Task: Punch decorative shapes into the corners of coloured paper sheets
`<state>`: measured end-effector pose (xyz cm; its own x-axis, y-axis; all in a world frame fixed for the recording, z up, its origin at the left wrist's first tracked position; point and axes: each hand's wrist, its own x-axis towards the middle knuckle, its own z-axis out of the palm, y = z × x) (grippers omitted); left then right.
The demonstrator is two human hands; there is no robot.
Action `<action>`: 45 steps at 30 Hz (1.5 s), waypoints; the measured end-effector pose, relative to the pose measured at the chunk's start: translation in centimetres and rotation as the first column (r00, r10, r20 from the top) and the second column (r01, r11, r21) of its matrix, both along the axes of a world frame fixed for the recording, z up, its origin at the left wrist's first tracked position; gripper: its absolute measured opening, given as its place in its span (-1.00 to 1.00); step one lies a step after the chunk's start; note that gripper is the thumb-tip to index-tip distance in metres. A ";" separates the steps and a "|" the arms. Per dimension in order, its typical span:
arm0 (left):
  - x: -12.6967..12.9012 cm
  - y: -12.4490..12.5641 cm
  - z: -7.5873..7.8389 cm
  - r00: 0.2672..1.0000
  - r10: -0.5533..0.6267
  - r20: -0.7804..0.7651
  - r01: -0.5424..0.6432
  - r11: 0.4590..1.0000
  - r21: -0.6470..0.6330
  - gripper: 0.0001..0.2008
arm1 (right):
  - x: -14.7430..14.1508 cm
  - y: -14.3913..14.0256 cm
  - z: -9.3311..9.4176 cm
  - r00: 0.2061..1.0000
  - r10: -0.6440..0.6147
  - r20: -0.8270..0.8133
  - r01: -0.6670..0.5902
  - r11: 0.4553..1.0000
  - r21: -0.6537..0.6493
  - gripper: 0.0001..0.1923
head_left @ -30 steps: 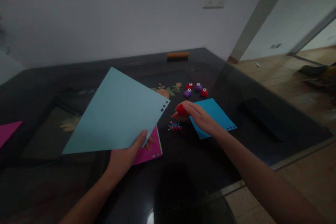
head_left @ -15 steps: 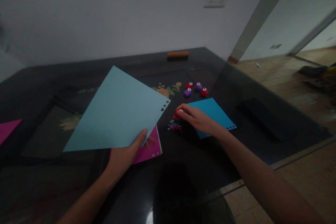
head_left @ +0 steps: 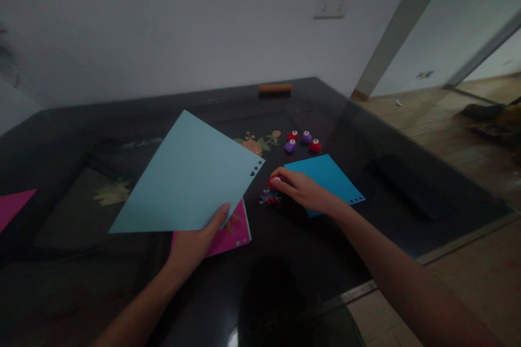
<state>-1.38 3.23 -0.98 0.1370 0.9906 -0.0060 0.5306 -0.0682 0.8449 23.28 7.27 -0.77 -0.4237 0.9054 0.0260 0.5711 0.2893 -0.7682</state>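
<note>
My left hand (head_left: pixel 207 233) pinches the near edge of a pale blue sheet of paper (head_left: pixel 187 179), thumb on top, and holds it tilted above the table. Small star and heart holes line its right corner. Between the fingers of my right hand (head_left: pixel 299 188) is a red craft punch (head_left: pixel 274 180) with a white button. Just below it lies a small heap of paper cutouts (head_left: pixel 270 197) in pink, blue and pale tones. A bright blue sheet (head_left: pixel 325 176) with holes along one edge lies partly under my right forearm. Beneath the left hand, a pink sheet (head_left: pixel 222 244) shows cut holes.
Several red and purple punches (head_left: pixel 303 141) stand together behind the blue sheet. A brown cylinder (head_left: pixel 275 88) rests near the wall. Another pink sheet (head_left: pixel 14 206) lies at the far left, and a dark flat object (head_left: pixel 411 187) at the right of the glossy black table (head_left: pixel 280 260).
The pale blue sheet has turned slightly, its left corner shifting right. My right hand stays over the cutouts with the red punch. The view has tipped up a little.
</note>
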 end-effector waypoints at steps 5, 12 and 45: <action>0.1 0.0 0.3 1.000 0.015 -0.023 -0.015 1.000 -0.004 -0.59 | 0.1 0.0 0.2 0.998 -0.049 -0.038 0.051 0.998 0.041 -0.71; -0.1 0.2 0.0 0.997 -0.009 -0.081 0.013 0.998 0.058 -0.56 | 0.4 0.5 0.0 0.970 -0.116 -0.216 0.117 0.993 -0.007 -0.69; -0.4 0.6 -0.7 0.991 -0.124 0.039 0.117 0.982 0.151 -0.68 | 8.1 7.9 -2.4 0.700 -0.714 0.024 0.664 0.662 0.347 -0.78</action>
<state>-1.80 3.83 -1.65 0.2523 0.9562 0.1486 0.4697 -0.2553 0.8451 31.34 15.19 -3.21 0.2976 0.8963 0.3288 0.7942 -0.0413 -0.6063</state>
